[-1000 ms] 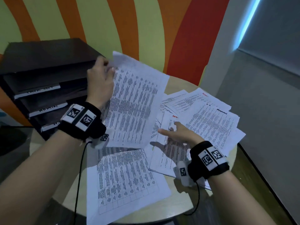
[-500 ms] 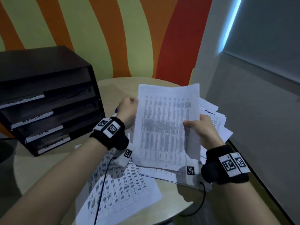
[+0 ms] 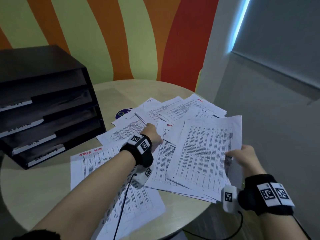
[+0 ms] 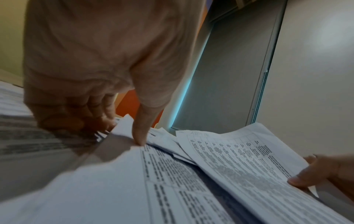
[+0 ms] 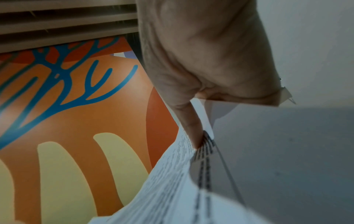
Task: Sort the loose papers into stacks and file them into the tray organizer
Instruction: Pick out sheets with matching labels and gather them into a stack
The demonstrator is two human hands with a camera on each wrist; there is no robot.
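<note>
White printed sheet (image 3: 110, 193) nearest, flat on the round table (image 3: 34, 196) under the left forearm, red handwriting at its top corner. Just beyond, right hand (image 3: 245, 158) pinching the right edge of a table-printed sheet (image 3: 206, 153), thumb on top and fingers curled beneath, lifted edge sagging over the heap. Left hand (image 3: 152, 134) down on the loose papers (image 3: 173, 110) mid-table, thumb tip pressing the sheets, other fingers curled against the heap; whether anything is actually gripped there, cannot tell. Sorting stage by the look of it, nothing yet squared into stacks.

Risks from here: held by one edge only, so a quick swing could fold or tear that sheet, or drag the ones beneath off the table's right rim, already overhung by a few corners. Pressing thumb could crease or fan the heap if pushed sideways. Wrist cable trailing across the near sheet could snag and pull it along.

Farther back, purple disc (image 3: 123, 112) peeking from under the far papers. Far left, dark tray organizer (image 3: 78, 104), four open-fronted tiers stacked, each with a white label strip on the front lip, writing too small to read. Tiers dark inside; no papers visible in any of them, though depths are in shadow. Striped orange and green wall (image 3: 103, 40) behind.
</note>
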